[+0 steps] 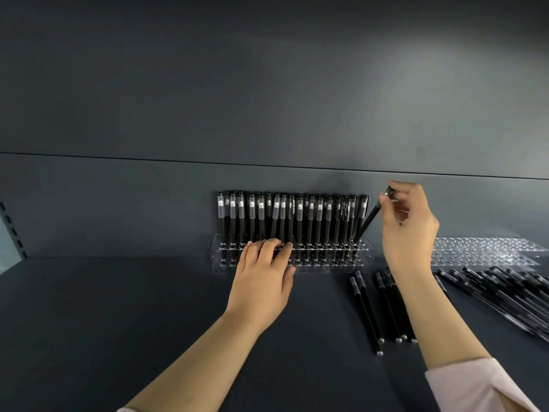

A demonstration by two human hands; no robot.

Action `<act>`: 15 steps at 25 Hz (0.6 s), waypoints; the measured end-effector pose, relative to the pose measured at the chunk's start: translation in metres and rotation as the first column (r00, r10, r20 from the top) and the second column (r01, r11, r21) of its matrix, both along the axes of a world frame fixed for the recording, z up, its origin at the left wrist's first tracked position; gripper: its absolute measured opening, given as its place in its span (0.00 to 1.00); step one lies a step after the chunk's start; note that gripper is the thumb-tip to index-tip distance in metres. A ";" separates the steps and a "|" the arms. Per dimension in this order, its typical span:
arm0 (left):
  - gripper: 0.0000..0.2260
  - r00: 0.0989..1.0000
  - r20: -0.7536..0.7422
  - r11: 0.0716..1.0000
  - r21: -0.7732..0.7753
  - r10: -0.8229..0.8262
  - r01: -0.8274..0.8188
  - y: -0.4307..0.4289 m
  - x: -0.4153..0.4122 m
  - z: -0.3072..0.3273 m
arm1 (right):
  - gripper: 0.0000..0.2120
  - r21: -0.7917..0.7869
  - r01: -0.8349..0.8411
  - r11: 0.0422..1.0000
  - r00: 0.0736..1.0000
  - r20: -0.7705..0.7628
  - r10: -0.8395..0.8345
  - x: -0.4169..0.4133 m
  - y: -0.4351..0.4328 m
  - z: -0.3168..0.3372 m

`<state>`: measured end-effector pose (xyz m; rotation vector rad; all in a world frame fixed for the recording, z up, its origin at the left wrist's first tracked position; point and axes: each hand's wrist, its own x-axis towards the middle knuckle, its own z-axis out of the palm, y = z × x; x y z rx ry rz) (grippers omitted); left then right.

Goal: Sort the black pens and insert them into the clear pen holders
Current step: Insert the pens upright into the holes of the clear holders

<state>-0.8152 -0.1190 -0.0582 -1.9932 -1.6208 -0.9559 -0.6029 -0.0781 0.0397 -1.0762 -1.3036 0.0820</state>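
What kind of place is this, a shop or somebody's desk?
Most likely a stationery shop's display shelf. A slotted upright runs up the dark back panel at left, a clear pen holder holds rows of black pens, and loose pens lie beside empty holders.

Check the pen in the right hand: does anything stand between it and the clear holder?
Nothing visible does. The right hand pinches the tilted pen at its top; its lower end reaches the right end of the clear holder, just beside the standing pens. The left hand rests on the holder further left.
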 end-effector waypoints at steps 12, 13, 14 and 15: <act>0.18 1.000 -0.001 0.999 -0.038 -0.006 0.006 -0.002 -0.001 0.000 | 0.27 -0.156 0.074 0.985 0.837 0.547 0.024 -0.005 0.022 -0.019; 0.19 1.000 0.000 0.999 -0.053 -0.011 0.011 -0.002 0.000 0.001 | 0.27 -0.163 0.093 0.982 0.833 0.553 0.013 -0.004 0.022 -0.018; 0.19 1.000 0.002 0.998 -0.067 -0.011 0.012 -0.003 0.001 0.001 | 0.26 -0.173 0.111 0.979 0.832 0.555 0.004 -0.002 0.022 -0.018; 0.19 1.000 0.002 0.997 -0.076 -0.011 0.011 -0.003 0.001 0.001 | 0.26 -0.187 0.123 0.975 0.833 0.554 0.001 -0.001 0.021 -0.017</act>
